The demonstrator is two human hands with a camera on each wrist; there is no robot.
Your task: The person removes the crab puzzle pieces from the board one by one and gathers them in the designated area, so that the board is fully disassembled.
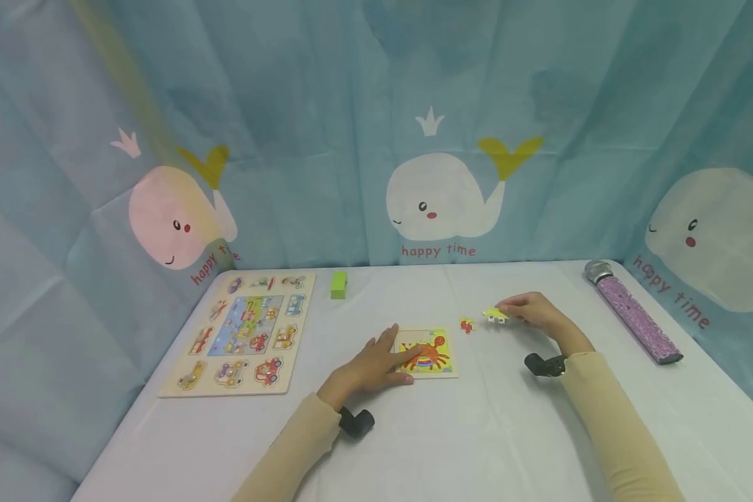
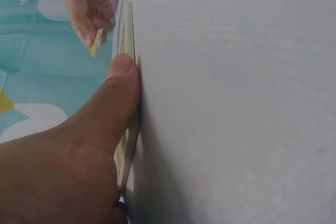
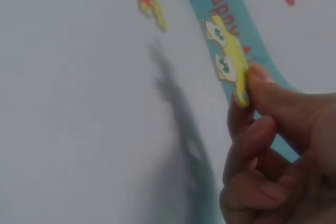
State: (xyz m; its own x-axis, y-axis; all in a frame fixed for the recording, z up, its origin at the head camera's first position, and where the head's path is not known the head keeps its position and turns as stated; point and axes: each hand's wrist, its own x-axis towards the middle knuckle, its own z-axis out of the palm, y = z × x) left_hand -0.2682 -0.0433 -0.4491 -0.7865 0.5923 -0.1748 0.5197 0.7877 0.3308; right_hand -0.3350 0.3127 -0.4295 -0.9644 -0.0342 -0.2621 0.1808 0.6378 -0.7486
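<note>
One-end pinch: right hand [image 1: 530,310] has thumb and finger on the yellow eye piece [image 3: 228,61], clear of the table [image 1: 427,439]; off-centre grip could let it twist or drop. Left hand [image 1: 373,362], fingers spread, rests on the crab board [image 1: 417,335], may block placement. Loose red-and-yellow piece [image 1: 467,325] between hands risks a knock.

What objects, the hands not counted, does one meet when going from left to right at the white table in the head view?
Large vehicle puzzle board → green block → small crab puzzle board → red-and-yellow piece → yellow piece with eyes → glittery microphone.
</note>
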